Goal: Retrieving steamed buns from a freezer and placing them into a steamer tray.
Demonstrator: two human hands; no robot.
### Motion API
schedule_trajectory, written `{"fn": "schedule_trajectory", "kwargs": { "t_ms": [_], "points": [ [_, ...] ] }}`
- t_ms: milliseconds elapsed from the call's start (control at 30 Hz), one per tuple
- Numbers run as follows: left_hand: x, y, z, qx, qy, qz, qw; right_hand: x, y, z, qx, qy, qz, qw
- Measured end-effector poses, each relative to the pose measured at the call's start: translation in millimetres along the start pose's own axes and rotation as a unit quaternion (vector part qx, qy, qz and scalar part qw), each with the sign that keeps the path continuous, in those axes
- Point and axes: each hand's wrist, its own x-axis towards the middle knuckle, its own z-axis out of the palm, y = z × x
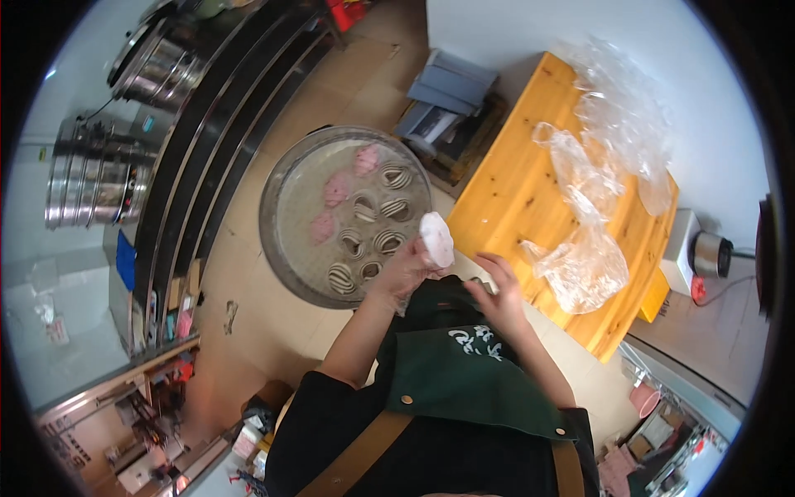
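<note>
My left hand (403,273), in what looks like a clear plastic glove, grips a pale pink bun (436,241), its flat round side facing up. Below it lies a large round steamer tray (273,195) lined with pale cloth. Several dark-and-white striped buns (396,209) sit on that cloth, along with three pink buns (337,190) in a row toward the tray's left and far side. My right hand (499,291) is raised to the right of the held bun, apart from it, fingers spread and nothing in them.
At right stands a wooden table (505,186) bearing crumpled clear plastic bags (580,265). Grey-blue boxes (451,83) are stacked beyond the tray. Dark tiered shelving (195,157) runs along the left, with metal steamer pots (99,178) behind it. Tiled floor surrounds the tray.
</note>
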Motion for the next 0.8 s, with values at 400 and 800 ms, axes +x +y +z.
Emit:
{"fn": "schedule_trajectory", "kwargs": {
  "t_ms": [400,800],
  "points": [
    [22.3,-21.5,72.4,0.202,-0.023,0.077,0.976,-12.6,13.7,9.8,0.354,0.127,0.232,0.897],
    [32.0,-25.4,80.5,-0.063,-0.123,-0.053,0.989,-23.8,30.8,-33.5,0.527,0.297,0.289,0.742]
  ]
}}
